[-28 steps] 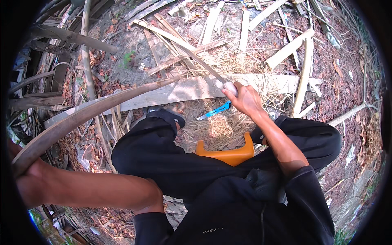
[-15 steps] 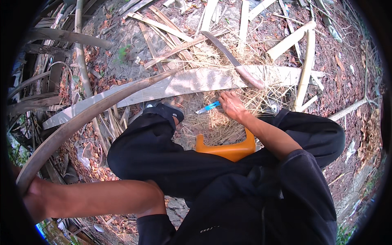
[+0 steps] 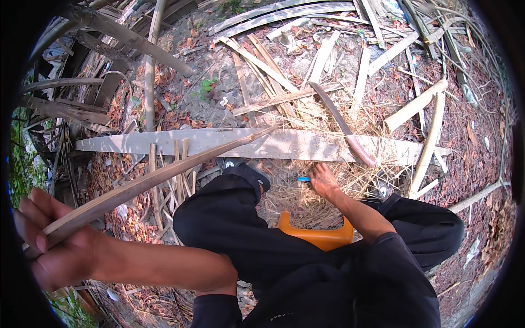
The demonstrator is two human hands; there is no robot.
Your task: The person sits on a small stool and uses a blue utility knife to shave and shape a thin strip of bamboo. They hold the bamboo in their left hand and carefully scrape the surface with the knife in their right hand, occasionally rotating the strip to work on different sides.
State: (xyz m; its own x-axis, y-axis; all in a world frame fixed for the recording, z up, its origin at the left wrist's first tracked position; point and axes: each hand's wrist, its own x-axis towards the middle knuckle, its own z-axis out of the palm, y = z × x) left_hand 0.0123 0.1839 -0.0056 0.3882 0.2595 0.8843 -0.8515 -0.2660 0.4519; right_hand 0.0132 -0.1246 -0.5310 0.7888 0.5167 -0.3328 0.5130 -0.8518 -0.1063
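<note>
The left hand (image 3: 68, 254) is holding a long wooden strip (image 3: 164, 183) at its near left end, the fingers curling around it and pinching it. The strip is slanting far and right, its tip overlapping the pale plank (image 3: 126, 143) lying across the ground; whether they are touching I cannot tell. The right hand (image 3: 324, 180) is resting low, just near of the plank, its fingers bending down beside a small blue tool (image 3: 303, 179); how firmly they are closing on it is hidden. A curved blade with a brown handle (image 3: 355, 145) is lying across the plank, far and right of that hand, and an orange stool (image 3: 317, 235) is standing nearer the body. The step in hand seems to be securing the blue tool while steadying the strip; the next move is probably calling for a sure right grip, fingers staying clear of any edge.
</note>
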